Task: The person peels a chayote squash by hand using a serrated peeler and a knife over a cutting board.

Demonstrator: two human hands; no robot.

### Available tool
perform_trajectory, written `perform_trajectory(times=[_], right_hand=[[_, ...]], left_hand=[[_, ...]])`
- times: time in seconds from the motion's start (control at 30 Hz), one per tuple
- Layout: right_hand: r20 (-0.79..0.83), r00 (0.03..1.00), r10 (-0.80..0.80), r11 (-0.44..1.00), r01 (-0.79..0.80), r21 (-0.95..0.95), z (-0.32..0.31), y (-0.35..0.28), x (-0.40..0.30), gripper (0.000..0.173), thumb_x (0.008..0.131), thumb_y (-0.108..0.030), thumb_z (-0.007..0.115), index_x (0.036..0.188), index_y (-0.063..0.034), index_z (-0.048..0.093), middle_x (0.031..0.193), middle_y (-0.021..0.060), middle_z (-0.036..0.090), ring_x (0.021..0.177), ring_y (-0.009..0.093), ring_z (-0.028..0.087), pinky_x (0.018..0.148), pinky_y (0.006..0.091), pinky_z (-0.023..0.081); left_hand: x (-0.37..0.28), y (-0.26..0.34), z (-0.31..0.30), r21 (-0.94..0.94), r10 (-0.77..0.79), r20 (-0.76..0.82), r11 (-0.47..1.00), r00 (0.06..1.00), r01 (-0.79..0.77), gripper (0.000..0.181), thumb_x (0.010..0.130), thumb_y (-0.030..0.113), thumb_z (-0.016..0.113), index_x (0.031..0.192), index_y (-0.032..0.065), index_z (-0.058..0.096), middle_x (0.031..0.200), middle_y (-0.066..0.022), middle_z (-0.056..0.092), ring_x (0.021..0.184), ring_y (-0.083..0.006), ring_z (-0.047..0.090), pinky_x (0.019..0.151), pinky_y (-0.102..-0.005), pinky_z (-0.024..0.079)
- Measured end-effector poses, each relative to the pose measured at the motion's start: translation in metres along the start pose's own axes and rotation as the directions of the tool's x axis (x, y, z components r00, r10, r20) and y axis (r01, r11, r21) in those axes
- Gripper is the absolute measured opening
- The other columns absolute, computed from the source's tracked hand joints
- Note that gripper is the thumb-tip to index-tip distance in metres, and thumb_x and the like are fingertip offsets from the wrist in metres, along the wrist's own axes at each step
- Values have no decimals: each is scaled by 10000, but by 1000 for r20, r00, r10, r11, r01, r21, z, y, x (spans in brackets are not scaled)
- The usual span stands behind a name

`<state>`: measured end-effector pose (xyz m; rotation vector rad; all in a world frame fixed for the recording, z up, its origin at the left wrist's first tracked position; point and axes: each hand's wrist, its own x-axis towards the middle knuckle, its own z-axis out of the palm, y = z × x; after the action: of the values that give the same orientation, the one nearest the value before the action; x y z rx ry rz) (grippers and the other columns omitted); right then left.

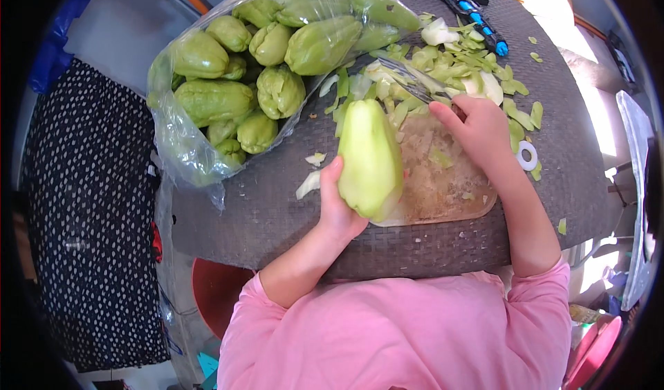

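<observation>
My left hand [336, 203] grips a peeled, pale green chayote [369, 164] from below and the left, its narrow end pointing away from me. The chayote is held over the left side of a worn cutting board [446, 195]. In my right hand [480, 130] is a knife [415, 81], its metal blade pointing away and to the left. That blade is apart from the chayote and lies over a heap of green peels [456, 63]. The fingers hide most of the knife's handle.
A clear plastic bag [181, 167] full of unpeeled chayotes [215, 99] rests at the table's far left. At the back of the dark woven-pattern table [280, 208] lies a blue and black rod-like object [467, 13]. A white ring [526, 155] sits right of the board.
</observation>
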<state>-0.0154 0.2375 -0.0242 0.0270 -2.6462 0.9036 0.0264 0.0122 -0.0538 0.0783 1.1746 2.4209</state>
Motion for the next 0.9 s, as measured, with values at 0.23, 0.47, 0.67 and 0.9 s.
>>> perform_trajectory(times=[0.23,0.47,0.67,0.9], right_hand=[[66,877,-476,872,460,166,-9,-50,-53,564,693,-562,726,565,-53,519,521,72,533,481,264,556,467,367,420],[115,957,-265,964,264,22,9,-27,-30,567,734,-588,678,601,-46,577,557,111,572,513,277,583,506,378,452],[-2,991,135,989,-135,-63,3,14,8,613,801,-613,596,591,-37,568,547,128,549,544,270,579,506,395,424],[94,969,-228,967,215,134,-8,-32,-35,557,726,-553,701,577,-49,518,527,87,527,517,263,559,495,359,403]], left_hand=[[7,-11,-33,-177,65,58,983,996,-53,595,942,507,399,1359,82,411,1324,-126,503,1211,-296,500,1022,-470,413],[-1,3,-12,-36,-21,-86,999,996,18,765,879,656,304,1396,98,384,1345,-144,485,1122,-359,555,877,-490,513],[-4,4,-4,-226,-37,93,972,995,57,735,871,650,316,1392,136,387,1240,-165,529,931,-338,621,637,-401,566],[11,7,-25,-427,-66,101,898,993,103,658,934,587,305,1382,114,403,1309,-165,502,1082,-344,576,857,-487,518]])
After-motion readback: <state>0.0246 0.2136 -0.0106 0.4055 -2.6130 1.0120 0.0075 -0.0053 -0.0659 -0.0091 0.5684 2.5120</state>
